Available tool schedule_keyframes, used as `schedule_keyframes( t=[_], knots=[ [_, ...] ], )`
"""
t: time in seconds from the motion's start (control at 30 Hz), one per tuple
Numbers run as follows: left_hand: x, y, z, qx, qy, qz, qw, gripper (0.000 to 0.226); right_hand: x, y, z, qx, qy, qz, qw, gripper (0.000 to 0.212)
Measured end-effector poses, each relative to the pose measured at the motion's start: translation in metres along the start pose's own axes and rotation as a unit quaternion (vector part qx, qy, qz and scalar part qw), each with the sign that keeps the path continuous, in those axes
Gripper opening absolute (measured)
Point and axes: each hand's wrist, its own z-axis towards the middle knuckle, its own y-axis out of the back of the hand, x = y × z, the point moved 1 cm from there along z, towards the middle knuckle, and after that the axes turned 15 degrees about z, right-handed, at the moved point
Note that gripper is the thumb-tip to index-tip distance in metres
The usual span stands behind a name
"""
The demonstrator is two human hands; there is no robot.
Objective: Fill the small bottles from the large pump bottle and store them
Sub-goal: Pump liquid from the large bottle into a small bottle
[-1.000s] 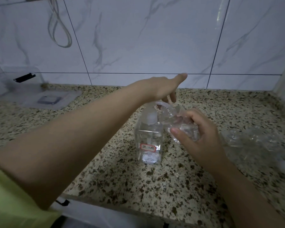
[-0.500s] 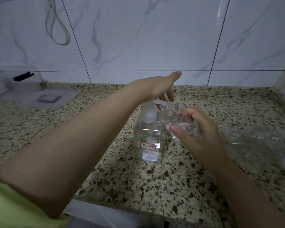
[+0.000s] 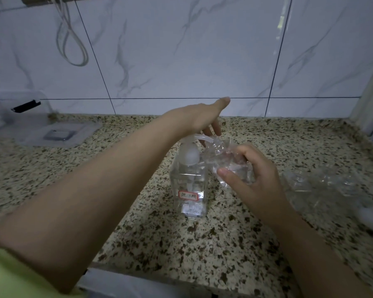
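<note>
the left hand (image 3: pixel 199 117) has pushed lower on the pump (image 3: pixel 192 139), fingers flat. the right hand (image 3: pixel 251 176) still grasps the small bottle (image 3: pixel 226 160), tipped under the spout. the big bottle (image 3: pixel 188 186) stands on the counter (image 3: pixel 224 244). more liquid is likely going in.

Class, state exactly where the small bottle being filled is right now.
In the head view, the small bottle is tilted in the right hand, its mouth at the spout of the pump bottle, just right of centre.
</note>
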Motion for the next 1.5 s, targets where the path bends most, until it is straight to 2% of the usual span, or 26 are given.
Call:
schedule_keyframes(
  t=[0.17, 0.43, 0.53, 0.9, 1.13, 1.5],
  knots=[
    [-0.0020, -0.0046, 0.0016, 0.001, 0.002, 0.026, 1.000, 0.083, -0.0029, 0.0005, -0.0008, -0.002, 0.006, -0.007, 1.000, 0.020],
    [0.0013, -0.0057, 0.0016, -0.002, -0.002, -0.009, 1.000, 0.080, -0.0056, 0.0008, -0.0015, -0.008, -0.009, -0.012, 1.000, 0.031],
    [0.0016, -0.0058, -0.0002, -0.002, -0.004, -0.031, 1.000, 0.080, -0.0067, -0.0001, -0.0019, -0.004, -0.009, -0.018, 1.000, 0.029],
    [-0.0004, -0.0064, 0.0003, 0.006, -0.003, -0.006, 1.000, 0.081, -0.0054, -0.0008, -0.0038, -0.016, -0.036, -0.004, 0.999, 0.029],
    [0.0020, -0.0053, -0.0006, 0.011, -0.012, -0.047, 0.999, 0.079, -0.0057, -0.0026, -0.0026, -0.018, -0.010, -0.013, 1.000, 0.032],
    [0.0012, -0.0049, 0.0008, 0.020, -0.006, 0.006, 1.000, 0.078, -0.0087, 0.0011, -0.0016, -0.026, -0.003, -0.012, 1.000, 0.035]
  ],
)
